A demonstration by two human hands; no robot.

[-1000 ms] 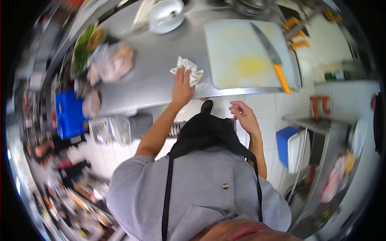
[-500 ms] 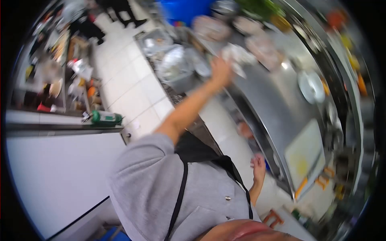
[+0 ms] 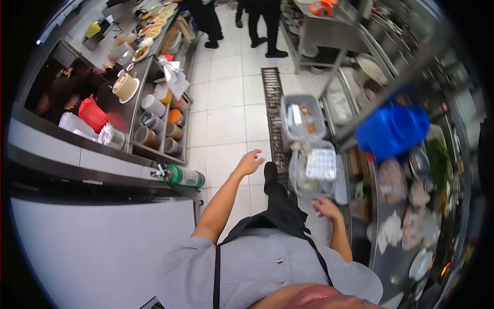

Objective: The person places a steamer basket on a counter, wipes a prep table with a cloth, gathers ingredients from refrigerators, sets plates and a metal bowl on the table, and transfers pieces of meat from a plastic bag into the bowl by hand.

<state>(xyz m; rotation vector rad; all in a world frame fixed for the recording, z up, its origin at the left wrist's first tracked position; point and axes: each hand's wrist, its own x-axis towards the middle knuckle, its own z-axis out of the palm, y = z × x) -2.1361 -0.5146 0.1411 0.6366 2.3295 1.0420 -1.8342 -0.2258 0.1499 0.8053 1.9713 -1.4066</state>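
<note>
white tiled floor (image 3: 222, 126) | slotted drain strip (image 3: 271, 90) | right: steel counter (image 3: 382, 263) | left: shelved counter (image 3: 146, 73), white flat-topped unit (image 3: 103, 242)

Bright, fisheye-warped view with black corners

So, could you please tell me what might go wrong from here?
The right hand appears close to the nearer clear plastic tub and might knock it. The black shoe is right by the floor drain grate, so a toe could catch there. Dark-trousered legs stand further up the aisle, so a collision is possible if nobody gives way.
</note>
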